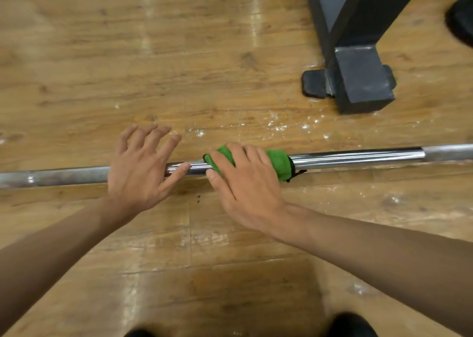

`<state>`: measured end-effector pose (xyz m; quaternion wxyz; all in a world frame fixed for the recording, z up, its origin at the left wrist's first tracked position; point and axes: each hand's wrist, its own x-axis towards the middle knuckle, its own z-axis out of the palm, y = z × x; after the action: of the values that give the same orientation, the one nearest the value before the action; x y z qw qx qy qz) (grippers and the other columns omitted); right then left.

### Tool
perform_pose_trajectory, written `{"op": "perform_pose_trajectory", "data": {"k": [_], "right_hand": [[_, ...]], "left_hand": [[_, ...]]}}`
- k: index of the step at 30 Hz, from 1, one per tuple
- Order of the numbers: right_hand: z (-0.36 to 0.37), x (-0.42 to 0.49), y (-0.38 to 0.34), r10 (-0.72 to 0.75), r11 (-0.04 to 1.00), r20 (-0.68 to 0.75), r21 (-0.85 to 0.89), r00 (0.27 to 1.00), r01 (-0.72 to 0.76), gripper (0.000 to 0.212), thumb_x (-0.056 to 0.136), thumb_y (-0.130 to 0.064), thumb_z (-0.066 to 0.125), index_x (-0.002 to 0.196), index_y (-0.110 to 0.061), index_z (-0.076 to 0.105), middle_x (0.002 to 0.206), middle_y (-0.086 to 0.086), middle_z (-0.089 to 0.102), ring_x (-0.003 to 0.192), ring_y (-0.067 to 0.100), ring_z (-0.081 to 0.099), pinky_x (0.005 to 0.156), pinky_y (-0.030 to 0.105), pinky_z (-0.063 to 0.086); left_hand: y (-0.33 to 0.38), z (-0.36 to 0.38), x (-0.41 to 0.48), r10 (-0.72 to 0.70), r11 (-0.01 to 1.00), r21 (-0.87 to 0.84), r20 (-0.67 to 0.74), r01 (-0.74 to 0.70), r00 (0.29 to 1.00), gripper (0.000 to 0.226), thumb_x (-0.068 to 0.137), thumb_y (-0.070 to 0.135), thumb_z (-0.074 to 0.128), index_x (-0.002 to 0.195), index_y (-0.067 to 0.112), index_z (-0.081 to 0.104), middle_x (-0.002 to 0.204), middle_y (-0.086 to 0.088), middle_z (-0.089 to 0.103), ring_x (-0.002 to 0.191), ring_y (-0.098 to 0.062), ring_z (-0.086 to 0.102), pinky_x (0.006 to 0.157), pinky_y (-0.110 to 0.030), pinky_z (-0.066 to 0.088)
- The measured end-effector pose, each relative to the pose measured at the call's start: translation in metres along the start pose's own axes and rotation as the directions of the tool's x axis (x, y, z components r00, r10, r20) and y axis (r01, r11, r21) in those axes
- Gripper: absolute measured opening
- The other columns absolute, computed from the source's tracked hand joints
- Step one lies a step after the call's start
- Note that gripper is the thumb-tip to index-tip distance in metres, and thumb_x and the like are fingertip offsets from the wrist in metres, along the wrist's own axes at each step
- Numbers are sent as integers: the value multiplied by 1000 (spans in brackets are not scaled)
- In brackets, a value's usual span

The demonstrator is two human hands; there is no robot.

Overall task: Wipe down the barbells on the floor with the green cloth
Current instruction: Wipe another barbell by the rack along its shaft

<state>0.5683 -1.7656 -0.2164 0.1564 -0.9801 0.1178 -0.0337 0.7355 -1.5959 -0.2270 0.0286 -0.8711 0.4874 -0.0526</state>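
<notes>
Head camera view, looking straight down at a wooden floor (179,55) where you are crouching. Nearest to you, the tips of two dark shoes (350,324) are showing at the bottom edge, and both bare forearms are reaching forward.

Your left hand (139,173) is lying over the barbell (358,156) with its fingers spread wide and holding nothing; its thumb is sitting on the steel, though whether the palm is pressing down cannot be told. Just beside it, your right hand (245,185) is curling round the green cloth (279,164), which is wrapping over the bar near its middle.

The bar is lying flat, running left to right across the whole view. As a judgement, the wiping is under way and far from finished: the cloth is covering only one short stretch, both long ends are waiting, and no second barbell is appearing in view (so the others cannot be judged).

Beyond the bar, white specks are dotting the boards. Farther off, a black rack foot (358,81) is standing at upper right, with a dark round weight (460,19) at the edge.

No brand, label or readable writing is showing anywhere.
</notes>
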Motion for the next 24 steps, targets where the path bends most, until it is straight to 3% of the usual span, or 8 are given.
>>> {"op": "perform_pose_trajectory", "data": {"k": [3,7,11,13,15,19,21,24], "right_hand": [[-13,-23,49,-110,987,36,-115,993,113,66,109,-54,15,151,-18,49,134,14,58,111,32,55,97,44,36],[-31,-67,131,76,984,-108,-154,991,-92,71,110,-54,14,138,-9,62,123,19,60,104,37,57,90,44,33],[-27,-72,111,295,951,-212,-34,932,-308,64,107,-50,21,131,-10,65,121,20,58,108,34,49,98,50,33],[-16,-55,65,243,966,-150,-57,958,-254,64,106,-55,19,137,-16,59,126,18,58,115,30,48,104,49,33],[0,-33,20,62,983,-41,-173,997,-68,64,105,-59,25,150,-19,47,134,18,56,119,35,52,107,52,38],[9,-12,-6,-136,958,81,-245,987,152,67,105,-58,27,158,-19,35,140,18,56,115,37,58,102,51,46],[0,-28,21,-134,959,101,-236,986,154,64,107,-59,23,155,-19,39,135,15,60,113,33,61,98,49,51],[-19,-66,90,15,969,18,-249,1000,-10,65,109,-58,18,144,-14,51,125,19,63,105,35,60,91,49,48]], "left_hand": [[-2,2,-2,20,1000,-5,-8,-20,1000,73,101,65,28,142,13,58,143,-15,59,135,-39,49,116,-57,29],[-1,4,-7,30,1000,-1,-51,-30,998,74,100,66,30,144,13,58,140,-13,62,133,-39,51,115,-57,31],[2,6,-13,32,999,4,-68,-32,997,76,99,68,32,142,12,60,136,-12,65,131,-39,54,114,-56,32],[3,7,-16,36,999,11,-68,-36,997,77,100,69,29,141,12,61,134,-11,67,131,-38,54,114,-56,32],[3,8,-18,36,999,21,-63,-35,997,79,102,70,25,142,12,61,132,-10,68,131,-37,55,115,-55,32],[3,10,-24,46,998,36,-57,-44,997,82,103,70,22,144,11,60,133,-11,69,132,-37,56,118,-56,30],[3,11,-27,50,998,32,-70,-48,996,82,103,69,21,145,10,59,134,-11,69,134,-38,55,119,-57,29],[4,12,-31,55,998,29,-107,-52,993,80,103,68,24,145,9,59,134,-11,69,134,-37,56,119,-57,29]]}}
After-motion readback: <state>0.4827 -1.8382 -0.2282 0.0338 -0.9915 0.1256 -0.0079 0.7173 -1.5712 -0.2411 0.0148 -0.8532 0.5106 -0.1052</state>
